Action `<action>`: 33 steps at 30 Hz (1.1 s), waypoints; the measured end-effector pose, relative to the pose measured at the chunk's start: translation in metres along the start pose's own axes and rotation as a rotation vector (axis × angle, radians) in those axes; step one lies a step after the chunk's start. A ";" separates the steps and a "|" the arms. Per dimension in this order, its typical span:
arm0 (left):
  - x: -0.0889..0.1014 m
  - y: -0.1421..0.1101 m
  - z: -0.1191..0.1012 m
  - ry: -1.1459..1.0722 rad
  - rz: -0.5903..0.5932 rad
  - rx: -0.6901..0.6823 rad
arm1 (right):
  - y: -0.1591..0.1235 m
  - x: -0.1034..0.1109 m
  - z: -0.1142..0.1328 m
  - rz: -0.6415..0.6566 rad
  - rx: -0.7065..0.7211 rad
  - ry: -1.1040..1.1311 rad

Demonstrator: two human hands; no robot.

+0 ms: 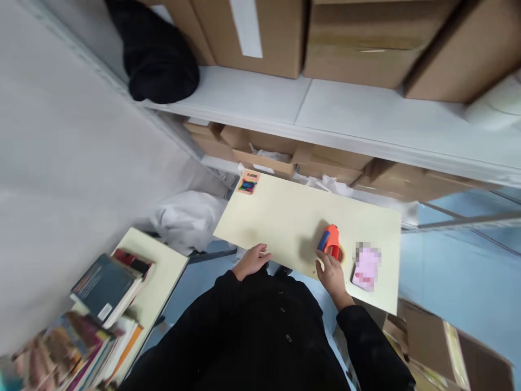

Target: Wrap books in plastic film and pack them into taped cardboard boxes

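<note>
right of centre, the half-curled right hand [331,273] touches an orange-and-blue plastic object [333,236], perhaps steadying it; grip unclear. mid-frame, the left hand [251,262], empty, loosely spread, hovers by the cream tabletop [285,209].

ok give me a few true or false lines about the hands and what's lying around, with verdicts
1. The right hand is nearer to the orange item than the left hand is. True.
2. The pink item lies left of the orange item. False: it lies to its right.
3. The small picture card lies near the far left corner of the table. True.
4. The books lie on the same table as the picture card. False: they are on a separate side table to the left.
5. Both sleeves are black. True.
6. The left hand grips the orange item. False: it is at the table's near edge, apart from that item.
</note>
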State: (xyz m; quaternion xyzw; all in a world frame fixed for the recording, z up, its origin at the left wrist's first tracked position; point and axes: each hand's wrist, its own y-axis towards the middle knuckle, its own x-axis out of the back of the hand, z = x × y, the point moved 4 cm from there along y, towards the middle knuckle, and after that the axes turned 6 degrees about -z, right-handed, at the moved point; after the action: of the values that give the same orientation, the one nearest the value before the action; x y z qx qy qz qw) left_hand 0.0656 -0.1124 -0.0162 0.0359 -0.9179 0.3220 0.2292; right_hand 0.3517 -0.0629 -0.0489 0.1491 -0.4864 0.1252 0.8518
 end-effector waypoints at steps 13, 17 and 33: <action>0.054 -0.067 0.068 -0.091 -0.312 0.158 | 0.045 -0.067 0.089 0.456 0.393 0.141; 0.075 -0.090 0.096 -0.145 -0.407 0.184 | 0.060 -0.087 0.133 0.551 0.510 0.120; 0.157 -0.136 0.215 -0.305 -0.521 0.118 | 0.045 -0.153 0.283 0.689 0.692 -0.056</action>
State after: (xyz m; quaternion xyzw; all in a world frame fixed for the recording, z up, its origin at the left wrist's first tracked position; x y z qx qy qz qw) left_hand -0.1311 -0.3379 -0.0160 0.3311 -0.8812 0.2963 0.1613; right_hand 0.0361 -0.1383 -0.0388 0.2571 -0.4597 0.5504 0.6478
